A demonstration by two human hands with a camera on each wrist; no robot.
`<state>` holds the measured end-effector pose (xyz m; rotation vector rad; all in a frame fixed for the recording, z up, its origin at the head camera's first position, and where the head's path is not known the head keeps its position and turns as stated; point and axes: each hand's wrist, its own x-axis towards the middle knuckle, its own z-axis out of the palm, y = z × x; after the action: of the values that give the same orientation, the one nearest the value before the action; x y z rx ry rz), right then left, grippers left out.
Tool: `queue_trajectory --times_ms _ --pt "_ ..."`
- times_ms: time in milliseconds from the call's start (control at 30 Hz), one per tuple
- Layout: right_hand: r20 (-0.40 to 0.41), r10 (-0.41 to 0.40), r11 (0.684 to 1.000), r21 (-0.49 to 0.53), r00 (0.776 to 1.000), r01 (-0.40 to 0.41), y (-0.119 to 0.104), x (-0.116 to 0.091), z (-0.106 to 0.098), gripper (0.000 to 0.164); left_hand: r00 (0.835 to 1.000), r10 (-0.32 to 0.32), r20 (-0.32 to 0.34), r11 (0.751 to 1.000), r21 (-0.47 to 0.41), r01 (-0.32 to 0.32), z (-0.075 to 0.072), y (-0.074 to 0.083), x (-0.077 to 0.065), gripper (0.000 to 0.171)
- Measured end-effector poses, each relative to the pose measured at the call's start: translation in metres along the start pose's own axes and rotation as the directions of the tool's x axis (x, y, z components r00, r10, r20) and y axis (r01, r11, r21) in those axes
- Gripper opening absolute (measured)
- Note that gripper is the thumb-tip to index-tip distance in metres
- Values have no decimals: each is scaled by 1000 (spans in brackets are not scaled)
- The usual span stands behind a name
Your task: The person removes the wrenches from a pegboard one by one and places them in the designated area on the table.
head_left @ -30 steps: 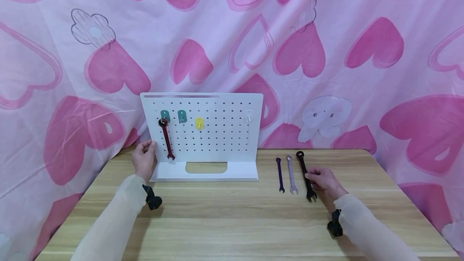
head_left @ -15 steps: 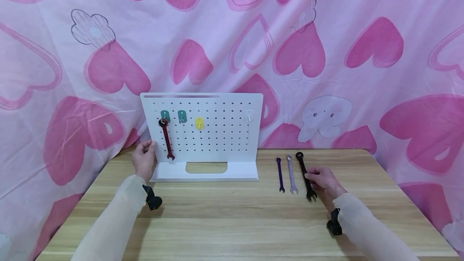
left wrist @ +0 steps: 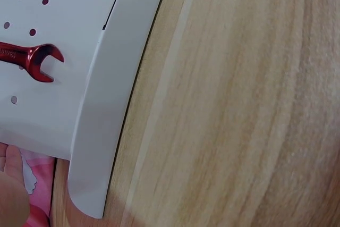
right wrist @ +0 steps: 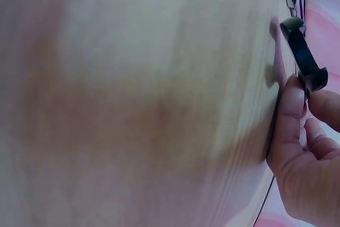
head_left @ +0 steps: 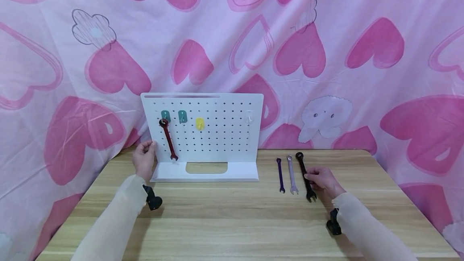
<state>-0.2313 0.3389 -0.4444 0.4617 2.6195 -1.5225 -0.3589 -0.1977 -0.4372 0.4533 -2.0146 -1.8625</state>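
Note:
In the head view my left hand (head_left: 144, 159) holds the left edge of a white pegboard (head_left: 224, 144) between thumb and fingers. A red combination wrench (head_left: 168, 139) hangs by its ring end from a green hook near that edge; its open jaw end (left wrist: 41, 63) shows in the left wrist view. At the right, my right hand (head_left: 324, 181) pinches a black combination wrench (head_left: 303, 168) about its middle. The right wrist view shows the black wrench's open end (right wrist: 304, 54) tilted off the table, its shadow beside it. Left of it lie a silver wrench (head_left: 291, 174) and a smaller purple wrench (head_left: 280, 175).
Another green hook (head_left: 182, 117), a yellow hook (head_left: 199, 124) and a clear hook (head_left: 249, 117) are fixed to the pegboard. The board stands toward the back of a wooden table (head_left: 224, 220). Behind hangs a pink curtain (head_left: 232, 31) with hearts.
The hanging red wrench's lower end has swung slightly to the right. Both hands stay nearly in place, the right one still pinching the black wrench.

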Motion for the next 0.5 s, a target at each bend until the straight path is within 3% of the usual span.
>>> queue_trajectory --times_ms 500 --pt "-34 10 1000 2 999 -10 -4 0 3 29 1000 16 -19 1000 -17 -17 2 -1 3 29"
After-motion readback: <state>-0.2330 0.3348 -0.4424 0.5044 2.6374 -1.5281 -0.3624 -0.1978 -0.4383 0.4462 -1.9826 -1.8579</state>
